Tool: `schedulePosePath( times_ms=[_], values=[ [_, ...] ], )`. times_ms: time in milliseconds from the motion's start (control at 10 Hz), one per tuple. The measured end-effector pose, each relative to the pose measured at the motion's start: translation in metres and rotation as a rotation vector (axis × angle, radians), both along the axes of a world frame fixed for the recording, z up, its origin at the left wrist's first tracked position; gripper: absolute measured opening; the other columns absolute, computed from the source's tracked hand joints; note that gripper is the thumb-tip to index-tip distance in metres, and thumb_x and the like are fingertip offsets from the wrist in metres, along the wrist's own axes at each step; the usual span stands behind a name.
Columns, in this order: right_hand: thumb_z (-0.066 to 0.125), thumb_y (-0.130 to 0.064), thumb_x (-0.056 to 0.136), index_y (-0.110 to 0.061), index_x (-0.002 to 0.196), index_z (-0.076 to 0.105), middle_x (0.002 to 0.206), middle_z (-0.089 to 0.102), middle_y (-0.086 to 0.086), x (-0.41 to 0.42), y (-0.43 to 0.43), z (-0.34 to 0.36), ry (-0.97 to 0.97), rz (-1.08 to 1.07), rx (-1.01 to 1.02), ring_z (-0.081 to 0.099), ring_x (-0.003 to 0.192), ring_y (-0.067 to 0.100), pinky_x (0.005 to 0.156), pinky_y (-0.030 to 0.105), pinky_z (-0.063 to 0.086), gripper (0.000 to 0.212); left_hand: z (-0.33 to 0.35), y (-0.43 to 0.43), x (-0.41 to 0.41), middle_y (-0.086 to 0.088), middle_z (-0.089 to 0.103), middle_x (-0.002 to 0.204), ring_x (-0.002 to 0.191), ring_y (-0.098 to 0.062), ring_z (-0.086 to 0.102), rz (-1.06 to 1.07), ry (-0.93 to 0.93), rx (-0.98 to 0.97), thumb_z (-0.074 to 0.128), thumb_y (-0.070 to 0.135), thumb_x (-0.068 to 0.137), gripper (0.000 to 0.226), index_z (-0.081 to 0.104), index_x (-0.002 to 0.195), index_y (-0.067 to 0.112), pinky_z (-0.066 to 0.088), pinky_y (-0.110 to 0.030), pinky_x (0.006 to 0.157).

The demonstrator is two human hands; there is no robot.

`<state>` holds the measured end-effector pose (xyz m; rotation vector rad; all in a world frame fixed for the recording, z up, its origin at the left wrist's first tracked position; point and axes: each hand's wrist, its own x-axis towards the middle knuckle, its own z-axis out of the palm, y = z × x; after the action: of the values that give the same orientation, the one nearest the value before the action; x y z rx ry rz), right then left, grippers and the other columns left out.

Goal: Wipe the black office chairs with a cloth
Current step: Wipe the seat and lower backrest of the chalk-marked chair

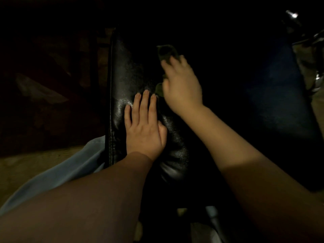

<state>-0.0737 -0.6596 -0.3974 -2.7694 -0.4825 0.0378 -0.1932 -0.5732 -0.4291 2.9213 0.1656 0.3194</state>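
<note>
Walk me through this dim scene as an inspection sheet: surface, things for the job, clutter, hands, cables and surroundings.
Surface: glossy black leather chair pad, creased, with a stitched seam along its left edge.
Job's things: dark crumpled cloth, on the pad, partly under the right hand.
Clutter: nothing seen.
Grips: left hand lies flat on the pad, fingers straight; right hand grips the cloth.
Cables: nothing seen.
Surroundings: pale blue fabric at lower left, brown wooden surface beside it, shiny metal part at top right; the rest is too dark to tell.
</note>
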Motion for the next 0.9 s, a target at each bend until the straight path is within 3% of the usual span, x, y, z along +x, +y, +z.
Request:
schedulePosePath(
  times_ms=[100,200,300,400,500,600,700,900],
  values=[
    [0.044,-0.023,0.098,-0.021,0.150,0.033,0.158,0.025,0.003,-0.023,-0.009,0.007,0.068,0.192,-0.006,0.011,0.149,0.023,0.120,0.035,0.008,0.053,0.000,0.000,0.000,-0.015,0.032,0.154,0.144,-0.029,0.024,0.000,-0.010,-0.002,0.032,0.027,0.085,0.066,0.036,0.146,0.003,0.012,-0.048,0.118],
    [0.049,-0.022,0.094,-0.025,0.147,0.038,0.157,0.029,0.001,-0.038,-0.059,0.009,0.114,0.211,0.000,0.015,0.148,0.022,0.120,0.038,0.009,0.054,0.002,-0.002,-0.001,-0.014,0.032,0.154,0.144,-0.028,0.023,0.006,-0.014,-0.018,0.032,0.028,0.086,0.065,0.036,0.146,0.004,0.009,-0.046,0.118],
    [0.050,-0.016,0.089,-0.017,0.142,0.047,0.152,0.037,0.009,-0.051,-0.127,0.009,0.074,0.017,0.048,0.026,0.144,0.030,0.119,0.046,0.020,0.052,0.005,-0.003,-0.002,-0.012,0.030,0.155,0.146,-0.026,0.019,0.013,0.016,-0.051,0.029,0.030,0.087,0.065,0.035,0.147,0.006,0.005,-0.044,0.119],
    [0.051,-0.007,0.092,-0.014,0.141,0.047,0.151,0.038,0.013,-0.060,-0.198,0.009,0.067,-0.226,0.082,0.027,0.143,0.031,0.117,0.042,0.022,0.050,0.008,-0.004,-0.003,-0.011,0.029,0.155,0.146,-0.026,0.018,0.013,0.038,-0.063,0.028,0.031,0.088,0.065,0.033,0.148,0.007,0.006,-0.045,0.120],
    [0.045,-0.014,0.097,-0.018,0.143,0.044,0.152,0.037,0.009,-0.067,-0.237,0.007,0.053,-0.416,0.088,0.025,0.144,0.026,0.114,0.039,0.024,0.046,0.009,-0.004,-0.003,-0.012,0.033,0.154,0.145,-0.027,0.022,0.018,0.025,-0.065,0.030,0.030,0.088,0.063,0.036,0.146,0.006,0.009,-0.045,0.119],
    [0.044,-0.015,0.097,-0.013,0.142,0.045,0.152,0.037,0.011,-0.058,-0.231,0.002,0.017,-0.574,0.061,0.026,0.143,0.029,0.113,0.043,0.027,0.045,0.008,-0.006,-0.005,-0.012,0.034,0.153,0.145,-0.027,0.023,0.019,0.014,-0.066,0.031,0.030,0.089,0.062,0.037,0.146,0.006,0.009,-0.045,0.119],
    [0.041,-0.016,0.097,-0.010,0.143,0.043,0.152,0.035,0.014,-0.024,-0.210,0.004,0.040,-0.592,-0.008,0.026,0.141,0.035,0.113,0.051,0.028,0.047,0.006,-0.007,-0.006,-0.012,0.031,0.154,0.145,-0.027,0.021,0.024,0.014,-0.064,0.030,0.030,0.089,0.063,0.035,0.147,0.006,0.008,-0.046,0.119],
    [0.039,-0.023,0.097,-0.009,0.145,0.039,0.152,0.036,0.014,0.026,-0.116,0.008,0.011,-0.354,-0.128,0.024,0.142,0.035,0.113,0.046,0.028,0.050,0.003,-0.006,-0.005,-0.013,0.029,0.155,0.146,-0.028,0.019,0.030,0.016,-0.064,0.030,0.030,0.085,0.067,0.033,0.147,0.005,0.006,-0.046,0.118]
  ],
)
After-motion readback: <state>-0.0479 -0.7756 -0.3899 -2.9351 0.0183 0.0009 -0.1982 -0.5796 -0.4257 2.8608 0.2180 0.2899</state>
